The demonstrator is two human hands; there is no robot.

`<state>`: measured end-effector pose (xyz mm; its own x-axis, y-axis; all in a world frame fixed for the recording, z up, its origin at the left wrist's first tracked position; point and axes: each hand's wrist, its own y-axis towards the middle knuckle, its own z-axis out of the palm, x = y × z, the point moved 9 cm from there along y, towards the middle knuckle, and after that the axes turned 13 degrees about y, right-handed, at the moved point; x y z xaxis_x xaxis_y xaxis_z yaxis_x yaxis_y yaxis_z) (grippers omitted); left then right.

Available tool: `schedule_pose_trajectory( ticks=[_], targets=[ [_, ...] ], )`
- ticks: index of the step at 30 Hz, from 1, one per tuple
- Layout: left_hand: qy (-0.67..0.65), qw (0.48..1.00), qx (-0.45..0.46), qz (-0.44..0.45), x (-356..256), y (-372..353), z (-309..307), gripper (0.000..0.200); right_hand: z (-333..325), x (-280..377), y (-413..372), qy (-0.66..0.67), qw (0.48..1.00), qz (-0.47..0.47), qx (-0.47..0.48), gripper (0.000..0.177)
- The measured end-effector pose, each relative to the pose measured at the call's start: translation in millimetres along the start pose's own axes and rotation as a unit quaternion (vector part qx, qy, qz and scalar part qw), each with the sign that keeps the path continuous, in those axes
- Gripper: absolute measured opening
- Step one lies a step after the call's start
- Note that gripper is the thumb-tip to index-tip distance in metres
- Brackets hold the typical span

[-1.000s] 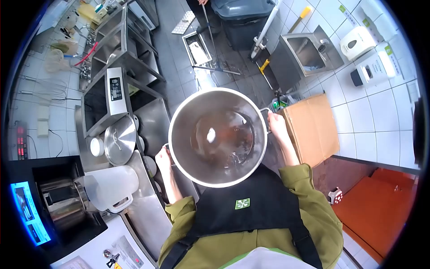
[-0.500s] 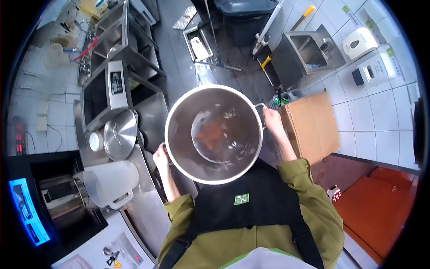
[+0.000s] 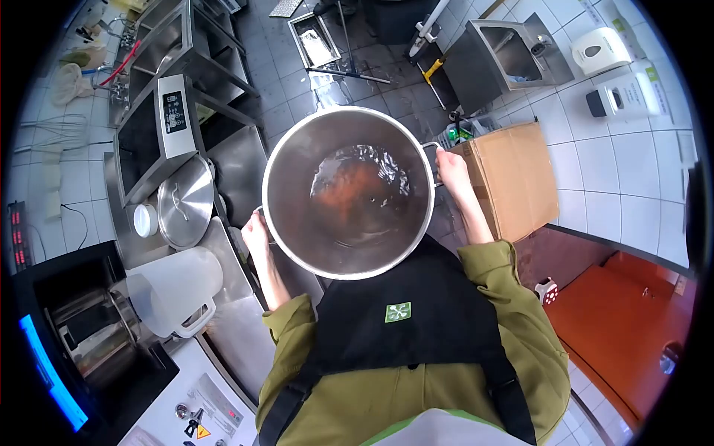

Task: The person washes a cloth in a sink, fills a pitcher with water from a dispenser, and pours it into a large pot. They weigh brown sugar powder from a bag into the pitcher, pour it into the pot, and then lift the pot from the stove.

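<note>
A large steel stockpot (image 3: 297, 238) is held out in front of my body, its open mouth facing up toward me. A shallow pool of liquid (image 3: 357, 197) with a reddish-brown patch lies in the bottom, its surface rippled and glinting. My left hand (image 3: 255, 230) is closed around the loop handle on the left side. On the opposite side, my right hand (image 3: 452, 169) grips the other handle (image 3: 431, 160). Just below the pot's near rim is my black apron (image 3: 401, 327).
Beyond the pot, an open floor drain (image 3: 314, 41) and a squeegee (image 3: 346, 74) lie on wet tiles. A cardboard box (image 3: 513, 182) stands close on the right, below a small sink (image 3: 513, 56). Left, a steel counter holds a pot lid (image 3: 186, 201) and a plastic pitcher (image 3: 178, 286).
The pot sits higher and slightly left in view, both hands still on its handles. The liquid has sloshed inside it. The drain and other surroundings have also shifted upward in view.
</note>
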<state>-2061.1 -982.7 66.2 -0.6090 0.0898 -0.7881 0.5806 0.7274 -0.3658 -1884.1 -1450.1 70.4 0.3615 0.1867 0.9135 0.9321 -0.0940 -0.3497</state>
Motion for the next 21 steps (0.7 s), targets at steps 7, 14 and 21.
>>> schedule_pose_trajectory(
  ticks=[7,14,21],
  targets=[
    [-0.008,1.000,-0.019,-0.017,14,-1,-15,0.038,15,-9,-4,0.005,1.000,-0.016,0.009,0.038],
    [-0.007,1.000,0.014,-0.010,24,8,-13,0.033,15,-15,-11,0.024,1.000,0.012,0.009,0.038],
    [-0.025,1.000,0.016,0.000,24,13,-17,0.030,21,-12,-10,0.020,1.000,0.014,0.001,0.038]
  ],
)
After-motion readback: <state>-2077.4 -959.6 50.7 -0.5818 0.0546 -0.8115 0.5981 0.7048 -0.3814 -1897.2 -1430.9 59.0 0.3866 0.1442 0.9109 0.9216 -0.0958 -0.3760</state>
